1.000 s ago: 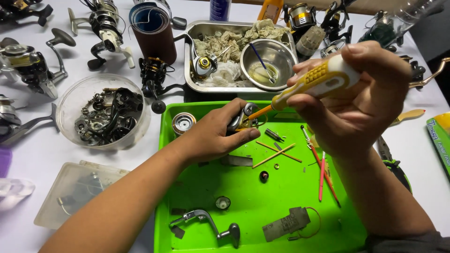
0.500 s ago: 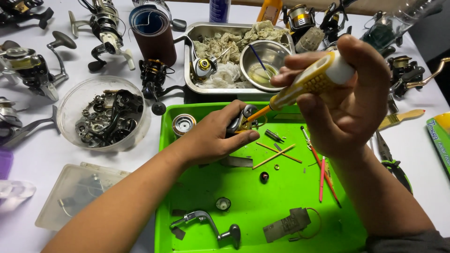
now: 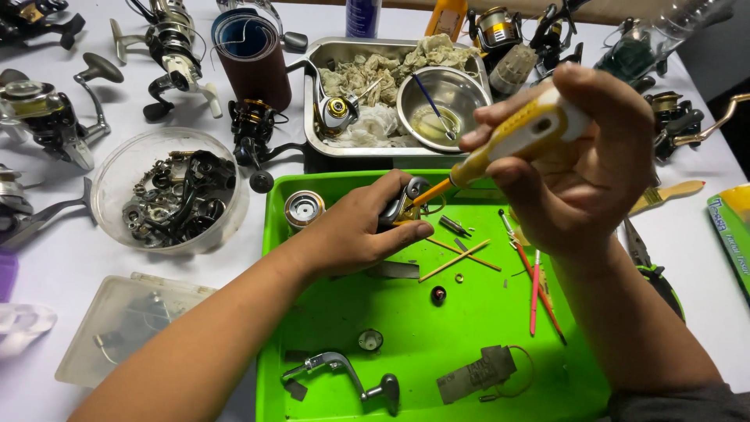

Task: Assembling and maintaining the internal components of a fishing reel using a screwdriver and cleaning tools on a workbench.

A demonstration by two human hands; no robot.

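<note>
Left hand (image 3: 355, 230) is closed around a small metal reel part (image 3: 405, 202), pinching it between thumb and fingers over the top edge of the green tray (image 3: 437, 328). Right hand (image 3: 574, 168) is wrapped around the yellow and white handle of a screwdriver (image 3: 508, 141), held at a slant, its orange shaft running down toward eight o'clock until the tip meets the reel part.

On the tray floor, at five o'clock from the left hand, lie thin wooden sticks (image 3: 457, 258) and a small dark bead (image 3: 438, 295). Red picks (image 3: 536, 289) lie at three o'clock on the tray, under the right wrist. A crank handle (image 3: 344, 371) rests at six o'clock near the front rim, with a grey scrap of sandpaper (image 3: 478, 375) beside it. A round spool (image 3: 304, 209) sits in the tray's corner at eleven o'clock.

Beyond the tray, at twelve o'clock, a steel pan (image 3: 328, 59) holds rags and a steel bowl (image 3: 441, 105). At nine o'clock on the desk (image 3: 70, 258) stands a clear bowl of dark parts (image 3: 168, 195), and fishing reels (image 3: 43, 109) lie around it.
</note>
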